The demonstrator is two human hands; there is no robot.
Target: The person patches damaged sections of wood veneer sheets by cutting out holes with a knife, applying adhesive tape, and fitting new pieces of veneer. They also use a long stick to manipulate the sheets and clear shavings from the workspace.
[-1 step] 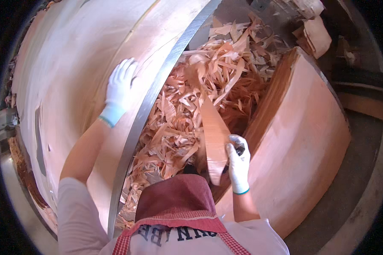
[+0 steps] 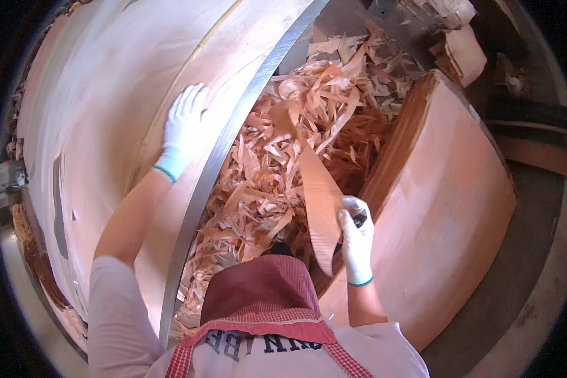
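Note:
My left hand (image 2: 184, 129), in a white glove, rests with fingers stretched out on a broad pale wood veneer sheet (image 2: 101, 107). A thin, tapering veneer strip (image 2: 322, 205) hangs from my right hand (image 2: 358, 242), also gloved in white. Its fingers are curled and pinch the strip's right edge near the wide end. The narrow end of that strip points away from me, over a heap of curled veneer scraps (image 2: 258, 183). Where exactly the tip ends among the scraps is hard to make out.
A straight metal edge (image 2: 236, 135) runs along the right side of the veneer sheet. To my right stands a thick stack of veneer sheets (image 2: 444, 201) with layered brown edges. Wood pieces (image 2: 465, 55) lie at the far right. My apron (image 2: 255, 296) covers the lower middle.
My left hand has slid slightly to the right across the sheet. My right hand and the strip have shifted a little to the right.

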